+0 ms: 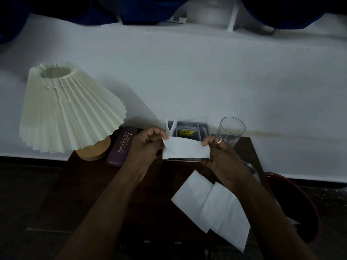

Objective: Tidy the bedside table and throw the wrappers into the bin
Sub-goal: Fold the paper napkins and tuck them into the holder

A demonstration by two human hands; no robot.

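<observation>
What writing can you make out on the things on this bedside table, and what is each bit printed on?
"PRINCE OPTICALS", in gold letters running along the purple spectacle case beside the lamp base.
A smaller gold line above and one below it on the same case: too small to read for sure.
Yellow price sticker in the grey tray: dark print, blurred, unreadable.
Small label low on the drinking glass: blurred, unreadable.

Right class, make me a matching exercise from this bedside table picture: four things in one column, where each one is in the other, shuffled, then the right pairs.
Things:
1. spectacle case
2. drinking glass
3. small white paper
4. large creased sheet

Places:
A. lying flat at the table's near right
B. beside the lamp base
C. held between both hands
D. standing at the back right, by the grey tray

Pairs: 1-B, 2-D, 3-C, 4-A
</observation>
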